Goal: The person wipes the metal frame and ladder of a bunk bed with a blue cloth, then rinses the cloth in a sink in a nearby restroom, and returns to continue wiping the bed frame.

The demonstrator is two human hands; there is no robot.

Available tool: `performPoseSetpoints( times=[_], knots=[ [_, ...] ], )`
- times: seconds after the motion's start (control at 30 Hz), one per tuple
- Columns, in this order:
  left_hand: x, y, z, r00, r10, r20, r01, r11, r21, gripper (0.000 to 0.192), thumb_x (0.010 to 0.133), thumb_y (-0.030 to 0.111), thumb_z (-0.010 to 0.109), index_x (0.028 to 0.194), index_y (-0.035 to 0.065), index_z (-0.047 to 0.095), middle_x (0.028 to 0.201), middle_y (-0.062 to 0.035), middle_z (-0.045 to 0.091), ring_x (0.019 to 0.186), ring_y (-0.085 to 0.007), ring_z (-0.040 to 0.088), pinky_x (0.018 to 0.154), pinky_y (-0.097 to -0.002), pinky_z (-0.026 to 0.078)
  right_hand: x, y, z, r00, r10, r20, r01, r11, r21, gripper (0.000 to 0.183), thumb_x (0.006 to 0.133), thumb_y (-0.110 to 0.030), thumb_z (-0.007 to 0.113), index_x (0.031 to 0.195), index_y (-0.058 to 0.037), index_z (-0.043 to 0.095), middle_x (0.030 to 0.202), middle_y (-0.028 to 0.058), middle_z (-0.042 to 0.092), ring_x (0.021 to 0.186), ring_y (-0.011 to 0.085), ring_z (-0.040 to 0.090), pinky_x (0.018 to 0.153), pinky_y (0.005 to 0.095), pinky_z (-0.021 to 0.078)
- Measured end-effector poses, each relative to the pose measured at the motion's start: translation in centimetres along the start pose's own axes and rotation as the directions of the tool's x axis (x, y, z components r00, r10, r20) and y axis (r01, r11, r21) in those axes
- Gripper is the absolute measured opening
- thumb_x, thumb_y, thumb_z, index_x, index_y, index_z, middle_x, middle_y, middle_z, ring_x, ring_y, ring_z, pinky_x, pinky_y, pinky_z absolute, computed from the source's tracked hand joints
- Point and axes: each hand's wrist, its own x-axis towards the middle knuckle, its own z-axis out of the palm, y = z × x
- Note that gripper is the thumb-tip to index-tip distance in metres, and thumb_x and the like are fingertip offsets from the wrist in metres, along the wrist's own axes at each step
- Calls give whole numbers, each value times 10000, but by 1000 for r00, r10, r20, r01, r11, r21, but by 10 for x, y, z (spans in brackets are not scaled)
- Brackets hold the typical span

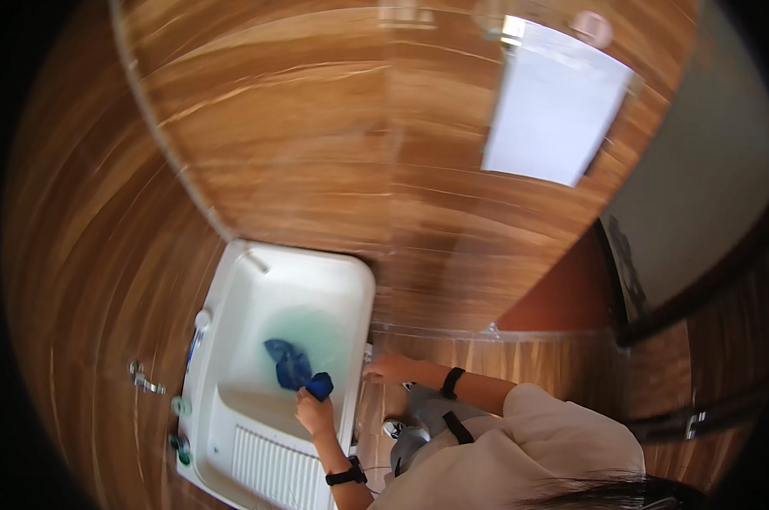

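My left hand [314,413] is closed on one end of a blue cloth [293,368] over the white laundry sink [308,264]. The rest of the cloth lies in shallow greenish water [308,325] in the basin. My right hand [386,370] is just outside the sink's right rim, with its fingers partly curled; whether it holds anything is unclear. Both wrists wear black bands.
A ribbed washboard [276,468] is moulded into the sink's near end. A metal tap [145,377] is at the left wall. Small green items [180,449] stand by the left rim. White paper [556,105] hangs on the wood-patterned wall.
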Motion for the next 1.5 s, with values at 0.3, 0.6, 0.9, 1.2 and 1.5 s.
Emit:
performPoseSetpoints(
  times=[0.3,0.6,0.9,1.2,1.5],
  knots=[
    [-105,239,63,508,814,283,-481,540,-691,552,630,168,742,1059,-33,459,985,-238,522,938,-385,531,816,-419,426,-231,81,12,857,429,-286,149,325,934,550,811,-55,588,1322,-82,385,1157,81,553,1001,180,551,837,310,467],
    [-309,446,159,-269,936,227,-317,136,-939,745,720,263,723,1260,-76,337,1165,-269,439,1079,-372,464,919,-408,381,-551,110,15,385,674,-631,293,559,776,563,789,6,566,1320,-66,395,1261,78,479,1185,196,427,998,334,345],
    [-481,567,241,-576,800,167,-139,106,-985,672,783,240,688,1261,-69,330,1142,-241,482,1067,-329,499,908,-379,405,-738,135,87,-71,896,-439,328,437,838,416,805,-226,650,1141,-13,529,1051,78,591,978,171,547,907,319,412],
    [-517,697,294,-726,661,191,-170,96,-981,348,888,161,550,1185,-9,487,1096,-197,574,999,-300,573,858,-350,448,-793,204,52,-357,879,-316,504,466,727,351,807,-192,684,1077,8,581,990,61,629,951,138,562,882,294,433],
    [-486,863,380,-754,650,95,-47,91,-995,390,867,114,563,1238,28,477,1156,-189,557,1048,-313,556,882,-361,441,-848,332,-54,-401,884,-242,356,394,848,384,799,-167,703,1100,26,561,995,84,637,955,143,587,848,285,462]
  ],
)
